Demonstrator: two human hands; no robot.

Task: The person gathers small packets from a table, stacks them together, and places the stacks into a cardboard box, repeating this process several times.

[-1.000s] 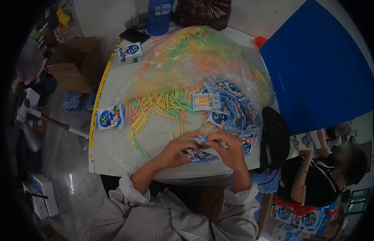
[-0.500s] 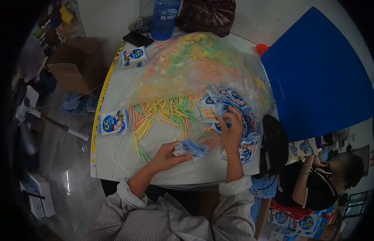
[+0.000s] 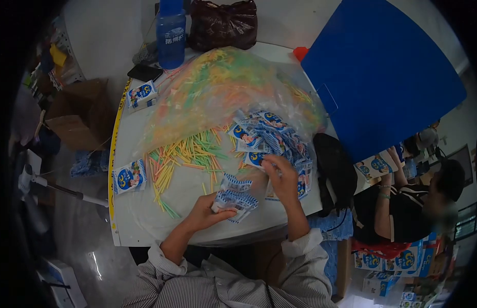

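Note:
My left hand point(image 3: 203, 212) is closed around a small stack of blue-and-white printed packets point(image 3: 236, 201), their striped edges fanned out. To its right, my right hand point(image 3: 284, 179) pinches the edge of another such packet point(image 3: 254, 158) at the near side of a heap of packets point(image 3: 282, 136). Thin yellow, green and pink sticks point(image 3: 184, 159) lie loose beyond my left hand. They spill from a large clear plastic bag point(image 3: 218, 92) full of the same sticks.
One packet point(image 3: 129, 176) lies by the table's left edge; a packet stack point(image 3: 142, 95) and a phone point(image 3: 145, 73) are farther back. A blue bottle point(image 3: 171, 43) and dark bag point(image 3: 224, 23) stand behind. A black bag point(image 3: 335, 172) and blue panel point(image 3: 382, 77) are right, near a co-worker point(image 3: 402, 205).
The whole view has shifted as my head moved. My right hand has come down from above the heap to a packet at its near edge. The stack in my left hand now shows more of its faces.

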